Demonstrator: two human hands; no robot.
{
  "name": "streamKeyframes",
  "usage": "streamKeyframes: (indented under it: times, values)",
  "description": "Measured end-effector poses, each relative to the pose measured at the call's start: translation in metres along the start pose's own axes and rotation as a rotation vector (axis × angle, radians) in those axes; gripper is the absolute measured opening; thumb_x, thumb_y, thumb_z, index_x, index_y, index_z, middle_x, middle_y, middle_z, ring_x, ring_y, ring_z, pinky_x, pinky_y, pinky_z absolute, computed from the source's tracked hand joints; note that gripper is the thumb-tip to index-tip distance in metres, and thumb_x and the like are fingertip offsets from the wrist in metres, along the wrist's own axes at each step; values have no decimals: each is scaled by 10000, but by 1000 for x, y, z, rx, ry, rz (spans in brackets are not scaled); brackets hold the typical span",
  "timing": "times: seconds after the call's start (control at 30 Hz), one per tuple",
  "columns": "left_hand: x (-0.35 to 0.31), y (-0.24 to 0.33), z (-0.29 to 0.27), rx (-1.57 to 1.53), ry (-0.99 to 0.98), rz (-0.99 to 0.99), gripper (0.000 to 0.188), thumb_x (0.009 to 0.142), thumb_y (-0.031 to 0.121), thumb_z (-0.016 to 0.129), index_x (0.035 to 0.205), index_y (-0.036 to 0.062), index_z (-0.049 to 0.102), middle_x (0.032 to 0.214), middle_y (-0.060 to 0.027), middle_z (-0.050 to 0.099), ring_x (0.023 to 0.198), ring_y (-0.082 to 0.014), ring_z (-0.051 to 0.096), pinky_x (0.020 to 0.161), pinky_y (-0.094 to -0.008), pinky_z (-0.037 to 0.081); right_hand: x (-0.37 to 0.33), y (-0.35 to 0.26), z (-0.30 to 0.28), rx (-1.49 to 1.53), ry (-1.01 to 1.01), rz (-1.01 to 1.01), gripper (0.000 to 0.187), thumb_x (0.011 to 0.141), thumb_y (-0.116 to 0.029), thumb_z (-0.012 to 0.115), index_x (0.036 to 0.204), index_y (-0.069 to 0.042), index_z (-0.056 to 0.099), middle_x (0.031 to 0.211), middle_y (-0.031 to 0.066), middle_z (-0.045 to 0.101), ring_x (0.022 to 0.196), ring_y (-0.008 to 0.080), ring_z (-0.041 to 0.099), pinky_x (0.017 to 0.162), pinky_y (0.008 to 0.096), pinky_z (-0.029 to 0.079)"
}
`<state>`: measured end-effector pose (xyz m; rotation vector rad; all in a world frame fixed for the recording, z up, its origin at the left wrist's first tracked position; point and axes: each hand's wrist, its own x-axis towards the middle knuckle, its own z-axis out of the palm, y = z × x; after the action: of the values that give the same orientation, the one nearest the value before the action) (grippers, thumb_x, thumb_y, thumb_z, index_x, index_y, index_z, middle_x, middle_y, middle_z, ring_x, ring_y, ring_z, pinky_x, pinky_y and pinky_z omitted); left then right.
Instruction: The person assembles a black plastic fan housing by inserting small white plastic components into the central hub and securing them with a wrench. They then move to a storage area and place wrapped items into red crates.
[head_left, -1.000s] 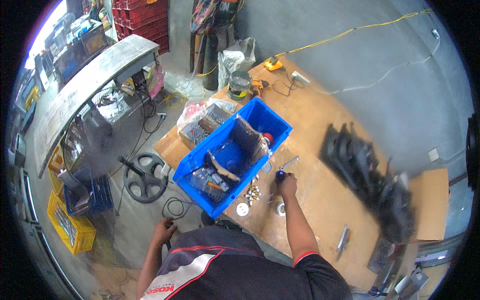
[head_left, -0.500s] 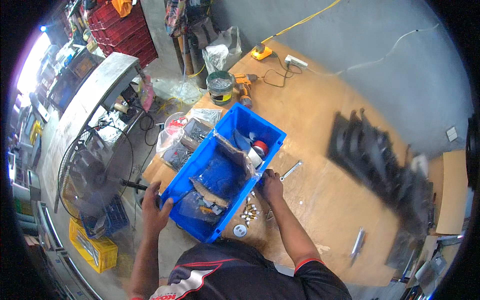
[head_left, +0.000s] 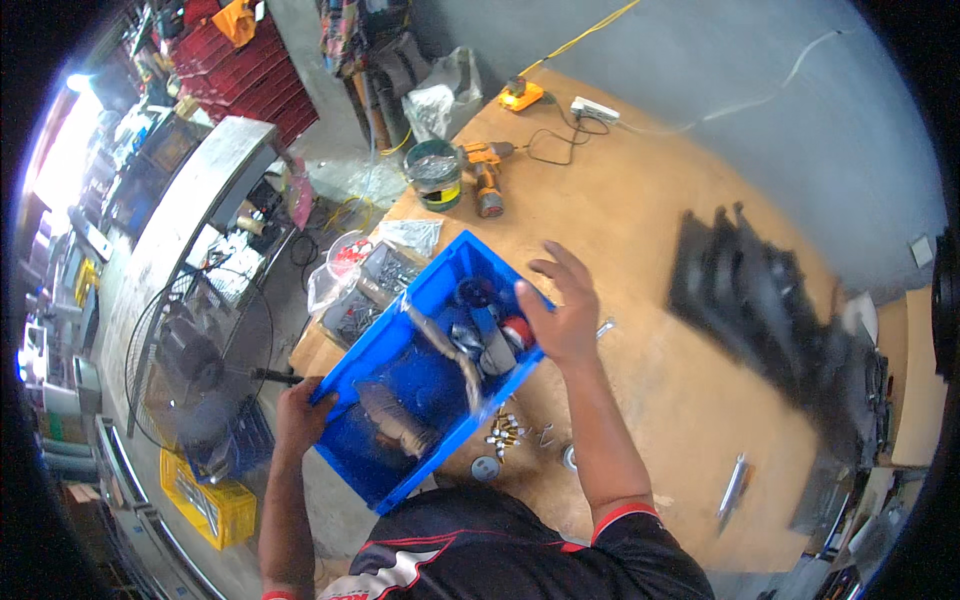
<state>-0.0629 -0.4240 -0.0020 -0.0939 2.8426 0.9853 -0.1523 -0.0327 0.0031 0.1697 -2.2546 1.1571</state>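
Observation:
A blue plastic bin (head_left: 350,475) sits tilted against my body at the table's near left edge. My left hand (head_left: 303,418) is closed on its left rim. My right hand (head_left: 562,312) is raised at the right rim with fingers spread; whether the thumb touches the rim I cannot tell. A cardboard strip (head_left: 440,345) divides the bin. Beyond it lie a red and white roll-shaped thing (head_left: 515,333) and other small items, partly hidden. A crumpled brown piece (head_left: 395,420) lies in the near part. Beside the bin are several small brass-coloured fittings (head_left: 505,434) and a round metal disc (head_left: 485,468).
Boxes of screws (head_left: 375,290) stand left of the bin. Behind it are a dark bucket (head_left: 433,175), an orange cordless drill (head_left: 487,180) and a charger (head_left: 520,95). Black parts (head_left: 745,290) are piled at the right, blurred. A fan (head_left: 195,360) stands at the left.
My right hand has let go of the bin's right side and risen, opening. The bin has shifted slightly down and left, my left hand still on its rim.

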Motion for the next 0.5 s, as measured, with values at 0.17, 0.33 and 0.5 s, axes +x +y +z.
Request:
streamKeyframes:
  times: [0.17, 0.33, 0.5]
  values:
    - [-77, -43, -48, 26, 95, -71, 176, 789, 65, 744, 957, 20, 714, 797, -148, 700, 709, -217, 690, 675, -334, 521, -40, -33, -8, 421, -501, 581, 491, 803, -187, 782, 1236, -23, 620, 1241, 143, 638, 1130, 251, 616, 977, 352, 480]
    - [-156, -85, -80, 154, 181, -92, 200, 762, 113, 767, 934, 27, 715, 783, -172, 680, 727, -289, 694, 673, -358, 523, -84, -86, 38, 894, -760, 584, 554, 800, -2, 632, 1345, 10, 531, 1256, 129, 627, 1155, 200, 603, 1014, 332, 463]
    - [-244, -129, -79, 99, 260, -331, 249, 750, 188, 766, 936, 31, 715, 823, -176, 695, 765, -321, 698, 695, -392, 531, -97, -154, 68, 776, -993, 476, 629, 760, 68, 507, 1387, 25, 498, 1277, 127, 615, 1187, 204, 588, 1050, 337, 438]
